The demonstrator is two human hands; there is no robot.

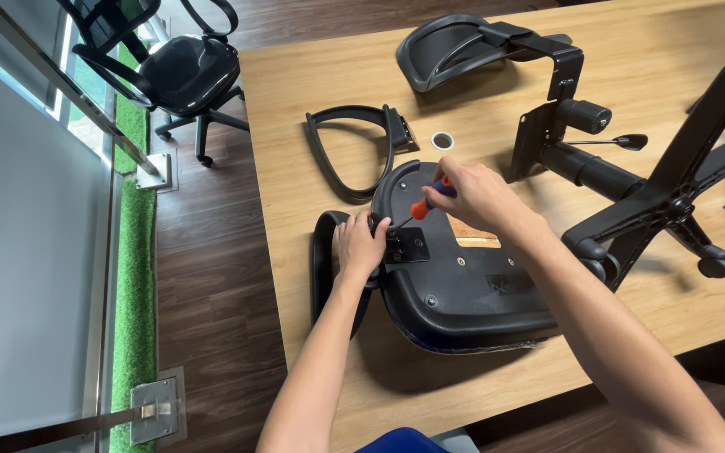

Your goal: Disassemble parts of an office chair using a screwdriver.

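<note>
Wooden desk (329, 75): your right hand (476, 195) grips the screwdriver (426, 204); left hand (360, 246), at 9 o'clock, clenches the armrest bracket (404, 245). The tip could slip off the screw and poke your fingers.

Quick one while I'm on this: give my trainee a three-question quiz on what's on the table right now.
1. True or false: the right hand holds a screwdriver with an orange handle.
2. What does the left hand rest on: A) the loose armrest, B) the armrest bracket at the seat's edge, C) the wheeled base?
3. Which side of the seat faces up?

Key
1. True.
2. B.
3. The underside: black plastic shell with screw points showing.
</note>
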